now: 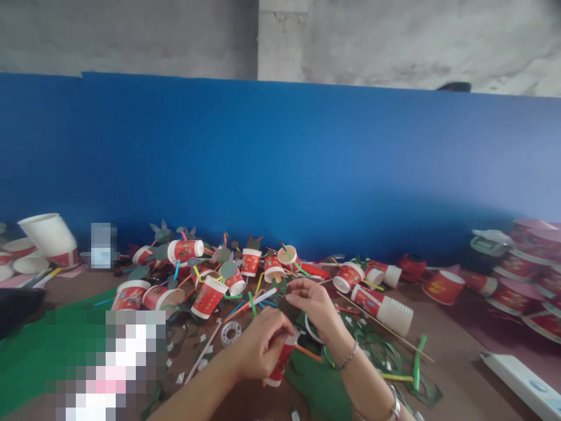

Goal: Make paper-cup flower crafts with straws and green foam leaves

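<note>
My left hand (260,345) is closed on the rim of a red paper cup (280,365), which is tilted and shows below my fingers. An orange straw (308,352) shows just right of the cup. Just above and to the right, my right hand (313,304) pinches a small dark green paper piece (286,305); its outline is partly hidden by my fingers. A roll of clear tape (231,333) lies left of my left hand. Beneath both hands are a green paper sheet (322,386) and curled green offcuts (377,351).
Red paper cups with straws and paper cutouts crowd the table's back, including an upright cup (251,262). A nested cup stack (385,307) lies at right beside a thin wooden stick (394,333). A white box (521,383) sits front right. A blue panel (280,164) rises behind.
</note>
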A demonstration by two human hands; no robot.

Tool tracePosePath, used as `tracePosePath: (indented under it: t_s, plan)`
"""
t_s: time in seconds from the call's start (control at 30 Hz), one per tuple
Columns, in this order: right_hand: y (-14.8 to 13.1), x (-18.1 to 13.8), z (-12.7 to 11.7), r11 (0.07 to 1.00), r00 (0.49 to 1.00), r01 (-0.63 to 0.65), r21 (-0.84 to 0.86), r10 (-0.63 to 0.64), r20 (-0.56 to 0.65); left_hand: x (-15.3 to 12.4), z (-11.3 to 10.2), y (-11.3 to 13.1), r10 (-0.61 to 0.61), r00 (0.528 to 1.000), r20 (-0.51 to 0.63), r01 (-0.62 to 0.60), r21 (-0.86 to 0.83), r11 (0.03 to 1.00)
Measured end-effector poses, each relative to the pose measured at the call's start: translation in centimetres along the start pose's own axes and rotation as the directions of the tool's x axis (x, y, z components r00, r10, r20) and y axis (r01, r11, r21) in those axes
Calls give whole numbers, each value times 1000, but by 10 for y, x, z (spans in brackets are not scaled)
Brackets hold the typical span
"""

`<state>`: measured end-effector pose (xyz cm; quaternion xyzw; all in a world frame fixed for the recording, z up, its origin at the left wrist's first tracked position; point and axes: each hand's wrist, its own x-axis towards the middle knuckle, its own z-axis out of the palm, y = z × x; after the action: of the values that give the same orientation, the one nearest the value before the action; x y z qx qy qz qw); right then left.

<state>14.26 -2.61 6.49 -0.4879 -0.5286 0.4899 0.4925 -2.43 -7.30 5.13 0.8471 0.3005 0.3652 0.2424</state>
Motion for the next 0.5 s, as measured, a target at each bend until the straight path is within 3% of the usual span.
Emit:
tracePosePath:
  t_s: [0.3, 0.5]
  plan:
    - [3, 1, 2, 965, 988, 152, -213, -154, 7, 0, 3, -4, -12, 999, -39, 13, 18, 1000]
    - [2, 5, -8, 876, 967, 253, -410, -245, 73, 4, 1, -18, -149, 976, -157, 161, 67, 985]
